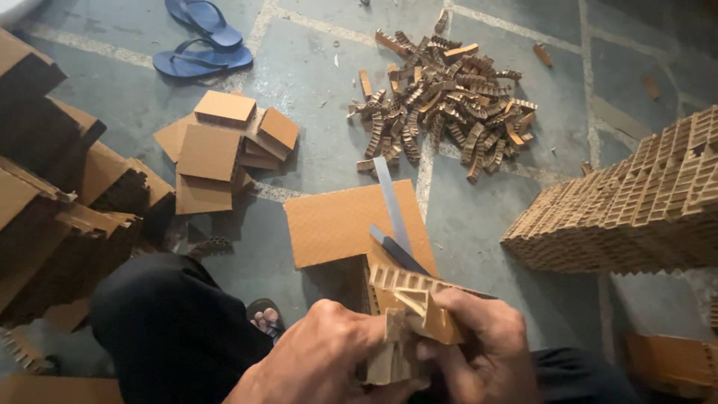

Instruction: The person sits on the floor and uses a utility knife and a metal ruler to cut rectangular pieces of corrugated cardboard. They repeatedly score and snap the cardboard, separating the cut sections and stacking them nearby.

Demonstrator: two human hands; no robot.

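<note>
Both my hands meet at the bottom centre over a brown honeycomb cardboard block (407, 288). My left hand (329, 359) grips a torn cardboard strip (389, 355) at the block's near edge. My right hand (486, 344) clamps the block from the right, fingers curled over its top. A long grey metal blade (393, 209) lies across a flat cardboard sheet (336, 221) just beyond the block. Whether either hand touches the blade is hidden.
A heap of torn cardboard strips (445, 97) lies on the stone floor ahead. Cut cardboard squares (221, 146) are stacked at the left, taller cardboard stacks (52, 209) at the far left, a honeycomb slab (636, 206) at the right. Blue sandals (202, 41) lie top left. My knee (164, 322) is bottom left.
</note>
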